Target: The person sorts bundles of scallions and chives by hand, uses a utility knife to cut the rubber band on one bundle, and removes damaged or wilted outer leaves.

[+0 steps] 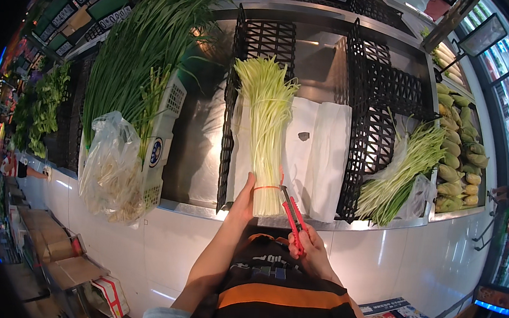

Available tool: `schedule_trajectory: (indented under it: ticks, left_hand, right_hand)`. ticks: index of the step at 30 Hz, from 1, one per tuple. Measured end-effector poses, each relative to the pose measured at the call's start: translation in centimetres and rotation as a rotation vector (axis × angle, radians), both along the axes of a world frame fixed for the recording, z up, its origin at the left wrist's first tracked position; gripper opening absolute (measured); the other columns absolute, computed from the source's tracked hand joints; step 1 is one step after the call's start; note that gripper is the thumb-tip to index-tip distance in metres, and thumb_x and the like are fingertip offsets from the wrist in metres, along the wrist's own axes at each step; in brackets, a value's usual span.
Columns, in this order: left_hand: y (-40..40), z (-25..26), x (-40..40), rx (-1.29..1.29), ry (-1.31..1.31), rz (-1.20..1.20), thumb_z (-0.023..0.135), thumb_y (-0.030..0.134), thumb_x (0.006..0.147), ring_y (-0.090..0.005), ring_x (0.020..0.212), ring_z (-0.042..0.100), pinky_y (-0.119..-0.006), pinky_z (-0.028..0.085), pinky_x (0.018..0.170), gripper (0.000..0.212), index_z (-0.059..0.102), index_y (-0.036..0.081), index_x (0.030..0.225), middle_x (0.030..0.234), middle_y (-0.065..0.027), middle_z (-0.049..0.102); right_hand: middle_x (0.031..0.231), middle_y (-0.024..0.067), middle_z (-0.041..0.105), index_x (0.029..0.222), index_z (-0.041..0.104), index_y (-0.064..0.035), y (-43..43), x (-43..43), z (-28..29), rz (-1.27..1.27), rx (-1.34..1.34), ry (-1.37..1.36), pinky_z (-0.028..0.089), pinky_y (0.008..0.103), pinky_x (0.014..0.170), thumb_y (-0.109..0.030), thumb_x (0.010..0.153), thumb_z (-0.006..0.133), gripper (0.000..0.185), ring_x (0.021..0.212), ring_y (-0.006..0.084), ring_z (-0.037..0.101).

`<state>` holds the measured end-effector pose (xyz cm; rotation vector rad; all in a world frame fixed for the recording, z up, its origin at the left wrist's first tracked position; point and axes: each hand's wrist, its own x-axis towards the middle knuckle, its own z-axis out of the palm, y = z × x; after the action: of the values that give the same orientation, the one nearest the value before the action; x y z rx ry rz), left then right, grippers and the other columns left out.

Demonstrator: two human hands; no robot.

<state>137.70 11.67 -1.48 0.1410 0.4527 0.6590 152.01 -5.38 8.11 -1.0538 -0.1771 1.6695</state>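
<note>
A thick bundle of pale yellow-green chives (269, 128) lies upright in view on white paper (328, 161), its cut ends towards me. An orange-red band (266, 187) circles it near those ends. My left hand (245, 202) holds the bundle's left side near the base; part of its fingers is hidden. My right hand (310, 249) grips a red utility knife (294, 220), whose tip is at the band on the bundle's right side. A loose orange-red strip (282, 175) shows just above the knife tip. A small dark scrap (303, 136) lies on the paper.
Black plastic crate dividers (230, 110) flank the paper. Tall green leafy stalks (130, 64) and a clear plastic bag (109, 163) stand left, by a white crate (157, 163). More chives (402, 173) and corn (454, 155) lie right. The metal display edge (194, 209) runs before me.
</note>
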Motion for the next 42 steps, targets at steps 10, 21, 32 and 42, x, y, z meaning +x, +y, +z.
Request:
schedule_trajectory:
  ticks: [10, 21, 32, 42]
  left_hand:
    - [-2.3, 0.7, -1.5, 0.218, 0.312, -0.237, 0.061, 0.017, 0.089, -0.0281, 0.118, 0.051, -0.047, 0.051, 0.090, 0.073, 0.014, 0.021, 0.145, 0.133, -0.0107, 0.046]
    - [-2.3, -1.4, -1.2, 0.176, 0.314, -0.230, 0.063, 0.003, 0.083, -0.0236, 0.103, 0.061, -0.038, 0.054, 0.085, 0.050, 0.043, 0.004, 0.128, 0.117, -0.0108, 0.057]
    - [-2.5, -2.8, -1.0, 0.208, 0.362, -0.237, 0.063, -0.001, 0.083, -0.0235, 0.103, 0.061, -0.038, 0.054, 0.084, 0.052, 0.039, 0.006, 0.129, 0.118, -0.0107, 0.057]
    - [-2.6, -2.2, -0.7, 0.174, 0.389, -0.266, 0.061, -0.002, 0.084, -0.0233, 0.106, 0.059, -0.039, 0.053, 0.087, 0.058, 0.034, 0.011, 0.134, 0.121, -0.0094, 0.054]
  right_hand:
    - [0.084, 0.0065, 0.057, 0.108, 0.046, -0.0001, 0.0, -3.4, -0.2, -0.161, -0.083, -0.028, 0.043, 0.0234, 0.059, -0.021, 0.101, 0.041, 0.023, 0.063, 0.0111, 0.051]
    - [0.077, 0.0039, 0.057, 0.103, 0.048, -0.0013, -0.5, -4.8, -1.1, -0.179, -0.201, -0.145, 0.041, 0.0219, 0.050, -0.023, 0.100, 0.042, 0.023, 0.055, 0.0096, 0.049]
    - [0.074, 0.0034, 0.056, 0.103, 0.048, -0.0012, -0.3, -5.1, -1.3, -0.186, -0.252, -0.285, 0.039, 0.0208, 0.046, -0.023, 0.100, 0.043, 0.022, 0.052, 0.0082, 0.048]
    - [0.076, 0.0047, 0.056, 0.103, 0.046, -0.0009, -0.2, -5.2, -1.8, -0.205, -0.253, -0.235, 0.040, 0.0217, 0.047, -0.024, 0.100, 0.042, 0.023, 0.054, 0.0096, 0.049]
